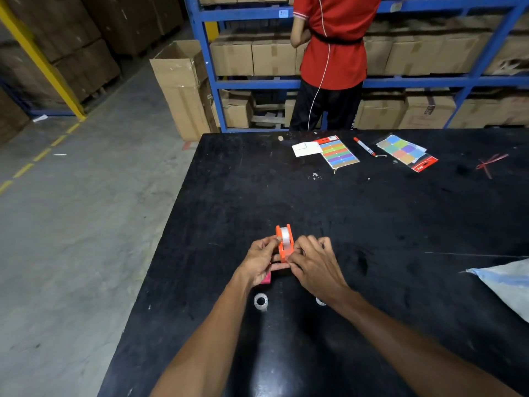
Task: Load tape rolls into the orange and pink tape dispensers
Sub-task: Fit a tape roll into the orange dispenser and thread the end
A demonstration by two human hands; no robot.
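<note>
Left hand [262,260] grip pinches orange plastic tape dispenser [284,245], right hand [310,263] grip closed on its near end: seat clear tape roll [285,235] squarely, pull tape end straight to cutter.

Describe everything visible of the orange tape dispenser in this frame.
The small orange plastic tape dispenser stands upright on the black table, narrow edge toward the camera. A clear tape roll sits between its two side walls. The left hand and right hand pinch its sides, hiding its base.
</note>
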